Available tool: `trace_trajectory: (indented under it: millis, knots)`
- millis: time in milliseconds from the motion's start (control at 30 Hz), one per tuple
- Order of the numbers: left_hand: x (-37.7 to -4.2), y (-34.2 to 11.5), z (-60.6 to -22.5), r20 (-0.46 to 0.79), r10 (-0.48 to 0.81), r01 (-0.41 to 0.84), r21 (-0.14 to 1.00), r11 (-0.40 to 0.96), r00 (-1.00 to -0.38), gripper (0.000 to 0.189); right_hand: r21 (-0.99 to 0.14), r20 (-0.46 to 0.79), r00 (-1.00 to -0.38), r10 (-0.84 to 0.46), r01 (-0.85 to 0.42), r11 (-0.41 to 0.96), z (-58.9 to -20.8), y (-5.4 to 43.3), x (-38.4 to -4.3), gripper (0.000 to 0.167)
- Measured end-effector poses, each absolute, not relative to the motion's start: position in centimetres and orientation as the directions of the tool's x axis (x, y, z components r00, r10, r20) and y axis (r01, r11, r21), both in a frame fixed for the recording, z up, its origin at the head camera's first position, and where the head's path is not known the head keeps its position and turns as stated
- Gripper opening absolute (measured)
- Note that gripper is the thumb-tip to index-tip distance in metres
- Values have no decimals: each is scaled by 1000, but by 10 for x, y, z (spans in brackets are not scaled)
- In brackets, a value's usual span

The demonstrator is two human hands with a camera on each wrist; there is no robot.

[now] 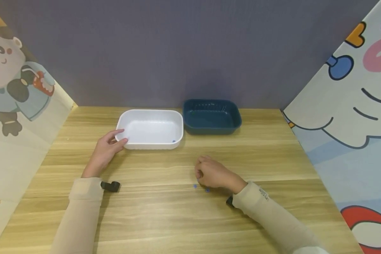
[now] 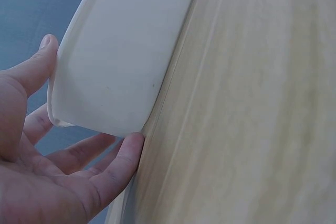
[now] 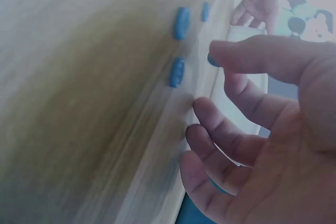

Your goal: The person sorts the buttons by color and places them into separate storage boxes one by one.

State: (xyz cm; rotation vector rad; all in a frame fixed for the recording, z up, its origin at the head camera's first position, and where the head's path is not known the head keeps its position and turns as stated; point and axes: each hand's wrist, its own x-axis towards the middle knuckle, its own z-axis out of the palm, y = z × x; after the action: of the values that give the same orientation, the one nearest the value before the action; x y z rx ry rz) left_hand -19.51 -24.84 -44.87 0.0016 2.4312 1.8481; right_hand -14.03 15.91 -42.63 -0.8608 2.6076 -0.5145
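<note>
My left hand [image 1: 105, 151] holds the left end of a white plastic tray [image 1: 150, 146]. In the left wrist view its thumb [image 2: 44, 59] lies at the tray's rim and a fingertip touches the base edge by the tabletop. My right hand [image 1: 213, 173] is low over the table, right of centre. Between its thumb and index finger it pinches a small blue disc [image 3: 212, 60], mostly covered by the thumb. Other small blue discs [image 3: 181, 23] lie on the wood beside that hand, two showing plainly in the head view. One blue piece [image 1: 174, 141] is inside the tray.
A dark teal tray [image 1: 211, 131] stands right of the white one, close against it. Behind both rises a grey partition [image 1: 177, 53]. Printed cartoon panels [image 1: 343, 106] flank the wooden table [image 1: 158, 218] on both sides.
</note>
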Motion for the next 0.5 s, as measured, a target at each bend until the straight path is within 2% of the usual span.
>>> trace_trajectory:
  millis: [300, 500]
  knots:
    - [-195, -248, -448, -74, 52, -56, 958, 283, -996, 67, -602, -217, -795, -566, -348, 719, -426, 161, -146, 15]
    - [-196, -248, -449, -78, 55, -61, 960, 272, -995, 67, -713, -164, -841, -516, -261, 651, -426, 157, -149, 11]
